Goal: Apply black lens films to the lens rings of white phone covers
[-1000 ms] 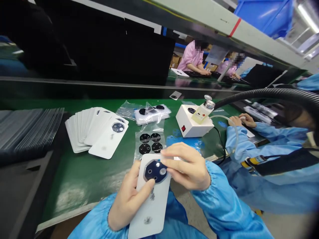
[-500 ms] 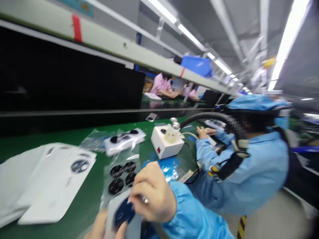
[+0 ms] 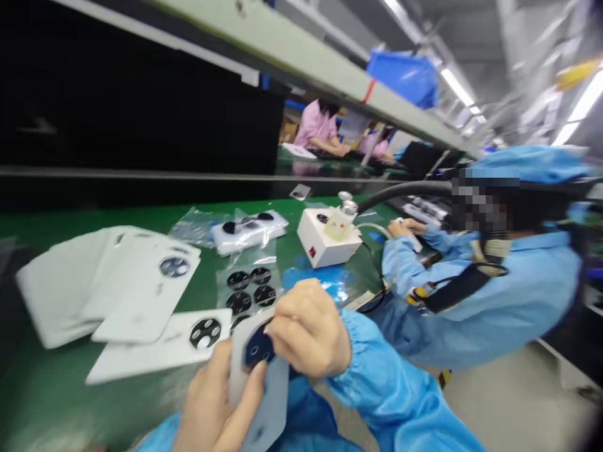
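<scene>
My left hand (image 3: 219, 402) grips a pale, flat phone back panel (image 3: 271, 408), its thumb lying against a dark blue round disc (image 3: 254, 351) on the panel. At the disc's upper right edge, the fingers of my right hand (image 3: 313, 329) are pinched together. Whatever is between those fingertips is too small to make out. Just beyond my hands lies a clear sheet with several glossy black discs (image 3: 239, 302). To the left, a white panel with a black disc (image 3: 155, 355) rests in front of a fanned stack of white panels (image 3: 136, 282).
A white box with a red switch (image 3: 330, 238) stands beyond my hands, near blue film (image 3: 306, 276). Bagged white pieces (image 3: 249, 232) lie left of it. On the right a co-worker in a blue smock (image 3: 475, 301) sits close, with a black hose (image 3: 405, 188) alongside.
My view has tilted down and shifted, and the held panel shows more fully. A white panel with a black disc now lies in front of the stack, where bare table showed before.
</scene>
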`<state>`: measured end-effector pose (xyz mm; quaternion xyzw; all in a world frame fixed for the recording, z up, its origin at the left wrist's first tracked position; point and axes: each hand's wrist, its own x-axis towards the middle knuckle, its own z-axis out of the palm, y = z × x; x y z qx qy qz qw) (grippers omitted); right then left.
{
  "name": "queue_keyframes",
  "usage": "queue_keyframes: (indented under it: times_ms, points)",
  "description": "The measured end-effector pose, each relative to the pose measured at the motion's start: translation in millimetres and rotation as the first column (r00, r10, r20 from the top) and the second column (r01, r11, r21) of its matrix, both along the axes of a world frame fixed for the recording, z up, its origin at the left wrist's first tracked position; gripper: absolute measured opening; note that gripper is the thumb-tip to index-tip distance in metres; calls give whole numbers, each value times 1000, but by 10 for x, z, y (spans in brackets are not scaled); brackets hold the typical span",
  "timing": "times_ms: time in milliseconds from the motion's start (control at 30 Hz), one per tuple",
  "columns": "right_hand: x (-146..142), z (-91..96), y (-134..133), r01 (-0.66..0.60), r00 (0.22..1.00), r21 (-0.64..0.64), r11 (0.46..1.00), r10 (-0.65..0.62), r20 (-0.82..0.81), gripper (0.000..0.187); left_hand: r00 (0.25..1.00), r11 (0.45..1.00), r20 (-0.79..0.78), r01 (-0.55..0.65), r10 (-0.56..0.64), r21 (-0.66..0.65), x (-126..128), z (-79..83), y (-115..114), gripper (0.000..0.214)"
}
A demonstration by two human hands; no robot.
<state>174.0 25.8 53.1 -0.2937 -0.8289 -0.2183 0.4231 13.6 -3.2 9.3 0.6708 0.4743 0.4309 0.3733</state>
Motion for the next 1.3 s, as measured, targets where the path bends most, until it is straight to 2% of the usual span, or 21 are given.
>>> queue_keyframes:
  times_ms: [100, 400, 667, 1100, 1300]
  points:
    - [21, 20, -10, -24, 1000, -93, 995, 24, -3, 6, 999, 999, 19, 38, -38, 32, 25, 93, 4, 12]
    - [18, 61, 2, -12, 1000, -173, 985, 12, 2, 11, 985, 996, 150, 90, -86, -22, 51, 86, 2, 15]
    - [56, 46, -22, -25, 999, -282, 959, 17, -29, 13, 979, 992, 183, 99, -84, -73, 65, 104, 14, 13]
    - [38, -9, -48, 32, 997, -349, 937, -54, -55, 14, 977, 991, 204, 82, -59, -107, 111, 95, -9, 10]
    - [15, -57, -68, 26, 994, -373, 927, -63, -86, 15, 982, 993, 183, 70, -51, -97, 126, 26, -19, 9]
